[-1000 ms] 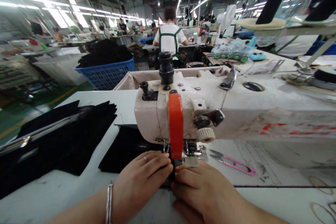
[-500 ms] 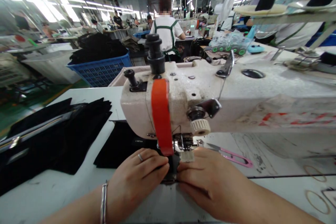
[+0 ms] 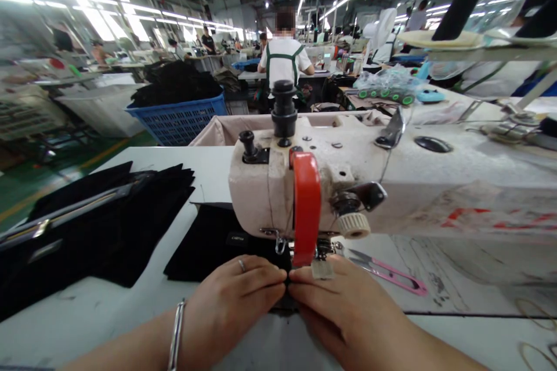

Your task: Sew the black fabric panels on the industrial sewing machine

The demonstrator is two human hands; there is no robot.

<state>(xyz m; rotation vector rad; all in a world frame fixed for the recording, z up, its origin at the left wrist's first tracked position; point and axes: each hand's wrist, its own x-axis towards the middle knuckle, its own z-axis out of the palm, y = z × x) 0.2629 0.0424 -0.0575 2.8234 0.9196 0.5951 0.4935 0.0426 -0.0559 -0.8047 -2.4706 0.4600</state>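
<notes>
Under the head of the white sewing machine (image 3: pixel 270 185) lies a black fabric piece (image 3: pixel 204 237) with a small label. My left hand (image 3: pixel 232 304) has its fingers pressed together on the near edge of that fabric, left of the red guard (image 3: pixel 307 203). Just right of it, my right hand (image 3: pixel 337 301) also pinches the fabric edge, close to the presser foot area. The fingertips of both hands almost meet. The needle and the stitching point are hidden behind the guard and fingers. Thread snips with a pink handle (image 3: pixel 400 278) lie right of my right hand.
A pile of black fabric pieces with a zipper (image 3: pixel 108 243) covers the table's left side. Beyond the table stand a blue basket (image 3: pixel 183 119) of dark fabric and a person in a white shirt (image 3: pixel 284 61). Rubber bands (image 3: pixel 537 353) lie at the lower right.
The camera view has shifted, so the machine head appears farther right and slightly lower. My hands have come closer together, and more of the fabric's label shows.
</notes>
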